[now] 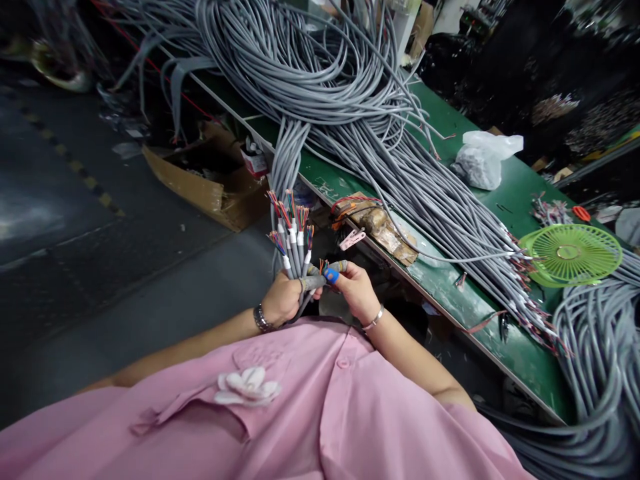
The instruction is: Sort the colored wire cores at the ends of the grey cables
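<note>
My left hand (284,297) is wrapped round a bundle of grey cables (295,257) held upright in front of my body. White bands and fanned-out coloured wire ends (289,215) top the bundle. Close on its right, my right hand (354,288) pinches the coloured wires of one cable end, with blue tape on a finger. Grey wrapping covers some fingertips of both hands. The exact contact between the fingers and the wires is too small to tell.
A green table (453,293) runs diagonally, bearing a large pile of grey cables (320,73), a green basket (570,253) and a plastic bag (480,163). A pink clip (353,239) is at the near edge. An open cardboard box (215,190) stands left.
</note>
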